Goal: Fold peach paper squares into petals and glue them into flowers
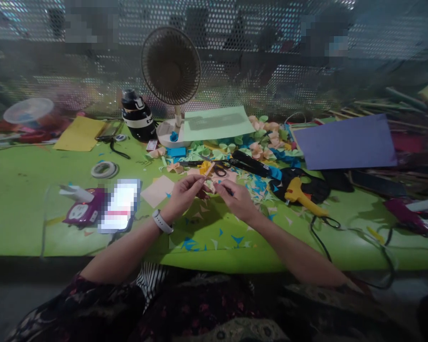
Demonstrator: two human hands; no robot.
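Note:
My left hand [189, 191], with a pale watch at the wrist, pinches a small strip of peach paper [209, 169] between thumb and finger. Close beside it, the fingers of my right hand [238, 198] are closed, and a bit of something dark shows at them; I cannot make out what it is. Just beyond my hands lie black-handled scissors [220, 172] and a black stapler [250, 164]. Blue and peach paper scraps [237, 240] are scattered beneath and around both hands. A square of peach paper [159, 191] lies left of my left hand.
On the right, a yellow glue gun [305, 195] rests on a black round thing, its cord trailing. A phone [119, 206], wipes pack [83, 209] and tape roll [104, 169] are at left. Behind stand a fan [171, 65], a black bottle [138, 116] and heaped paper pieces [267, 137].

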